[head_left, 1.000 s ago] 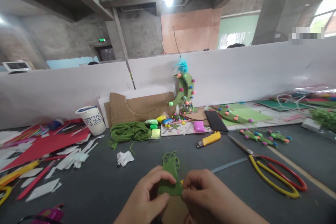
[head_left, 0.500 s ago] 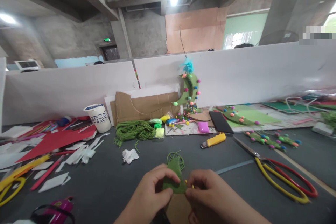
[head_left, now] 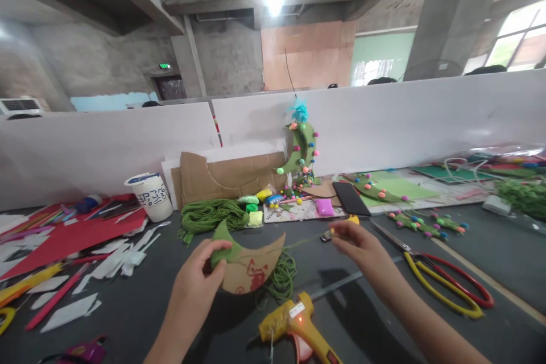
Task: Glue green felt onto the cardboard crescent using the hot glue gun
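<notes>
My left hand [head_left: 197, 280] grips a crescent-shaped cardboard piece [head_left: 251, 267] by its left tip, which is wrapped in green cord. A thin strand of green cord [head_left: 305, 242] runs taut from the crescent to my right hand [head_left: 356, 242], which pinches its end out to the right. A loose coil of the same cord [head_left: 281, 280] lies on the dark table under the crescent. A yellow glue gun [head_left: 294, 327] with a lit lamp lies just in front of me.
Red and yellow scissors [head_left: 443, 284] lie to the right, a yellow utility knife [head_left: 341, 226] behind my right hand. A green cord bundle [head_left: 209, 216], white cup [head_left: 150, 196], cardboard sheets [head_left: 222, 173], a decorated green crescent [head_left: 301, 148], a phone [head_left: 350, 198] and paper scraps [head_left: 63, 244] crowd the back and left.
My hands were together at the bottom edge, working on the green-wrapped tip. They have moved apart: the left lifted the crescent into view, the right drew the cord out to the right.
</notes>
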A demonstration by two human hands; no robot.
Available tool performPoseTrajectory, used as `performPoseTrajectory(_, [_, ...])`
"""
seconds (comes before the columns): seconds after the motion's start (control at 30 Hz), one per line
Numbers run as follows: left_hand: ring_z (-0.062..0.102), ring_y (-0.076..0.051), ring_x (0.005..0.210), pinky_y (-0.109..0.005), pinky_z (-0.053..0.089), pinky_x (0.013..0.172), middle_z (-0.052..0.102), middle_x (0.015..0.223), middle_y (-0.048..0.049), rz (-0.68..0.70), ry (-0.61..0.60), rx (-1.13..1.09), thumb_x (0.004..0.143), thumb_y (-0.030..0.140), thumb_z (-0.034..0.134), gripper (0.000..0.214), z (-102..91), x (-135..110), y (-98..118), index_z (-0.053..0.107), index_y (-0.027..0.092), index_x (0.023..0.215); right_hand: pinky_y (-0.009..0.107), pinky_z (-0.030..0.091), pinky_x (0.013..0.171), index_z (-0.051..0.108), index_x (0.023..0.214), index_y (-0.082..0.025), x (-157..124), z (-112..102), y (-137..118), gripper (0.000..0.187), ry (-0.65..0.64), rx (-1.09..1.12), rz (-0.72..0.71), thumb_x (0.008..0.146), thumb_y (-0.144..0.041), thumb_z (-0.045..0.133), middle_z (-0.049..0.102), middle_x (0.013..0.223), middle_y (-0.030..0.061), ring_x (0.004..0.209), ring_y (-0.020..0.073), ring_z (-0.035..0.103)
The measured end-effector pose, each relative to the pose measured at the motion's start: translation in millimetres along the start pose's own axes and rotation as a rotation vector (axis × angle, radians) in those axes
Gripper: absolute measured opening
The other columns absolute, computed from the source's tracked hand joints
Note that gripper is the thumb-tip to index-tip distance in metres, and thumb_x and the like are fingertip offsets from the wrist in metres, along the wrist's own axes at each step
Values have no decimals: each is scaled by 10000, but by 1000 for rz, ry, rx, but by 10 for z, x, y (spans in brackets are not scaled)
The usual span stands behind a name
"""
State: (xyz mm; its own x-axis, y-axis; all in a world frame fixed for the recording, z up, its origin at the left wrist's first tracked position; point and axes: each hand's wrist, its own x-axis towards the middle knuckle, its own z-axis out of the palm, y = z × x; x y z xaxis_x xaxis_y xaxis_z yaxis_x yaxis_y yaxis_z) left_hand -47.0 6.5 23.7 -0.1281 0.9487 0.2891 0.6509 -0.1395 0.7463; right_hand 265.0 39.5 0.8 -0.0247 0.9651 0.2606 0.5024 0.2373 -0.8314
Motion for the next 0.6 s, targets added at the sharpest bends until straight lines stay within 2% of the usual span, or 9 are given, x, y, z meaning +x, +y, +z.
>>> performPoseTrajectory(0.07, [593,-180,664,-261,439,624,632,939,-7,-19,27,31,751,240,526,219,28,15,-36,650,241,931,337,408,766,587,950,-209,-41,25,-19,217,93,-47,-38,755,-281,523,591,929,66,923,243,528])
performPoseTrajectory(0.1, [593,-185,680,-263,435,626,632,955,-9,-25,41,50,749,243,525,222,43,22,-49,650,243,933,339,405,759,589,882,-217,-100,68,-44,170,84,-85,-50,726,-275,556,600,922,67,892,245,533])
performPoseTrajectory(0.13, [596,-190,697,-264,434,631,633,967,-11,-31,52,68,748,245,524,223,56,30,-59,650,244,931,324,404,684,587,758,-218,-177,128,-72,73,24,-128,-53,723,-280,576,610,795,50,756,225,547])
performPoseTrajectory(0.2, [597,-191,701,-267,435,635,636,984,-14,-44,62,93,751,252,518,225,78,45,-73,649,244,935,290,337,519,563,573,-211,-358,282,-121,225,-296,-411,48,712,-382,609,580,569,32,540,193,519])
performPoseTrajectory(0.27, [591,-182,667,-266,441,624,635,980,-19,-57,51,93,761,264,512,227,94,57,-83,641,238,945,280,314,497,639,646,-193,-513,436,-148,239,-588,-515,63,660,-430,668,659,658,76,553,213,571])
performPoseTrajectory(0.33, [587,-175,645,-264,446,615,633,982,-25,-63,33,87,767,268,509,227,108,63,-100,634,231,954,281,338,526,679,817,-167,-594,539,-161,244,-646,-526,39,629,-322,692,701,834,126,642,251,617])
performPoseTrajectory(0.43, [592,-174,647,-267,450,618,627,999,-31,-65,15,73,770,260,513,226,119,70,-141,629,227,960,247,345,537,663,831,-178,-588,567,-198,227,-658,-339,84,604,-190,669,697,827,71,676,217,613])
performPoseTrajectory(0.5, [595,-181,660,-272,449,622,625,996,-34,-67,16,60,765,256,520,223,113,78,-167,632,223,955,215,321,498,627,750,-191,-550,536,-254,131,-664,-137,193,625,-215,658,654,714,7,631,167,575])
performPoseTrajectory(0.6, [584,-184,657,-274,445,623,633,962,-33,-64,29,28,756,251,536,216,93,88,-168,641,215,941,185,339,502,583,759,-194,-499,493,-368,188,-679,232,358,594,-228,666,606,681,-31,630,137,552])
